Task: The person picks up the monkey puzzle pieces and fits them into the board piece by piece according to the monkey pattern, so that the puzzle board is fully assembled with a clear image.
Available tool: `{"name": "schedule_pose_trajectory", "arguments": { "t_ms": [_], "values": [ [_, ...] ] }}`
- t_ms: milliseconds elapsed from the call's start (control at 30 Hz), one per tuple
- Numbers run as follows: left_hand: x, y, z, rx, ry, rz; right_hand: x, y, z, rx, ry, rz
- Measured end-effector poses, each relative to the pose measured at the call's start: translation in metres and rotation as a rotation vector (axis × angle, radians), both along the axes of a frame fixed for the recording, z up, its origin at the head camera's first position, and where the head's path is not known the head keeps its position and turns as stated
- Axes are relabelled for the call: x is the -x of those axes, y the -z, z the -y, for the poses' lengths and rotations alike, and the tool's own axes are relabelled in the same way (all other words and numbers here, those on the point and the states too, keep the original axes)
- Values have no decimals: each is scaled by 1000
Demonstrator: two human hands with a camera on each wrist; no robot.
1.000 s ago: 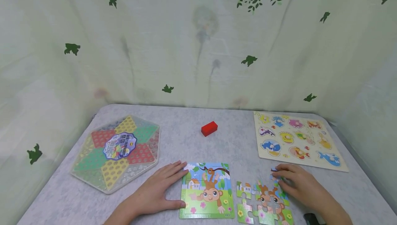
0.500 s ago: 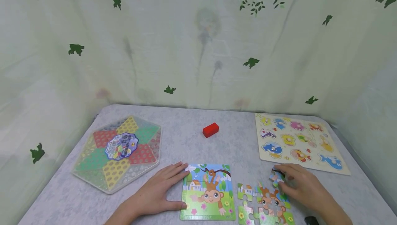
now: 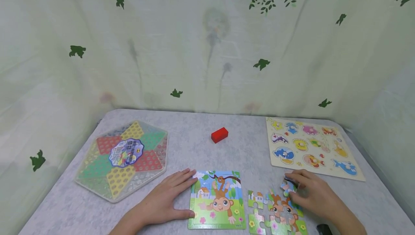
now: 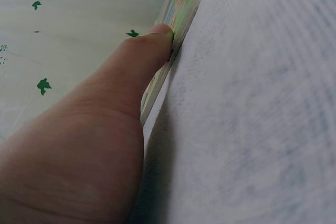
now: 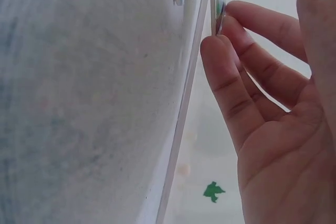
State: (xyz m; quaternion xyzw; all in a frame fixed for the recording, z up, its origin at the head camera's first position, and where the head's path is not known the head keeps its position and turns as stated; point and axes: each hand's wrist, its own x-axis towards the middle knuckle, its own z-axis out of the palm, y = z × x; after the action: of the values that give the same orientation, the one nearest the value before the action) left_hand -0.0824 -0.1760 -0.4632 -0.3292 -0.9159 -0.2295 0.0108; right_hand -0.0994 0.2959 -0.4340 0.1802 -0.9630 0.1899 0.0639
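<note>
A square monkey-picture puzzle board [image 3: 202, 218] lies at the front middle in the head view. My left hand [image 3: 166, 197] rests along its left side, fingers stretched out and the thumb at the edge; the left wrist view shows that thumb on the board's rim [image 4: 178, 38]. To the right of the board, several jigsaw pieces [image 3: 279, 227] lie partly joined into a similar monkey picture. Over their upper right corner my right hand [image 3: 312, 193] pinches a jigsaw piece [image 3: 286, 187], blue with a dark branch. Seen edge-on in the right wrist view, this piece [image 5: 213, 11] sits between thumb and fingers.
A hexagonal board game in a clear case [image 3: 97, 188] lies at the left. A red block [image 3: 219, 135] is near the back middle. At the back right lies a wooden animal puzzle board [image 3: 295, 161]. A small black object [image 3: 324, 229] shows by the right forearm.
The pinched piece, mostly hidden by the fingers a second ago, has been tilted and now shows its picture. The right hand shifted slightly; the left hand has stayed on the board.
</note>
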Motion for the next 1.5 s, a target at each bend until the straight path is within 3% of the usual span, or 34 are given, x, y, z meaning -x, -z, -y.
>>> {"name": "schedule_pose_trajectory", "arguments": {
  "t_ms": [233,433,733,933,1367,1500],
  "values": [
    [0,-1,1,-5,3,-16,2,-4,5,-3,-1,49],
    [0,-1,1,-4,1,-6,5,-7,8,10,-63,60],
    [1,-1,0,0,2,-2,10,-9,8,83,-211,-57],
    [0,-2,0,-4,-2,17,12,-13,11,90,-285,-81],
    [0,-1,0,-3,1,5,19,-26,32,32,-350,-119],
    [0,-2,0,-6,1,4,22,-29,39,37,-366,-87]
  ]
}}
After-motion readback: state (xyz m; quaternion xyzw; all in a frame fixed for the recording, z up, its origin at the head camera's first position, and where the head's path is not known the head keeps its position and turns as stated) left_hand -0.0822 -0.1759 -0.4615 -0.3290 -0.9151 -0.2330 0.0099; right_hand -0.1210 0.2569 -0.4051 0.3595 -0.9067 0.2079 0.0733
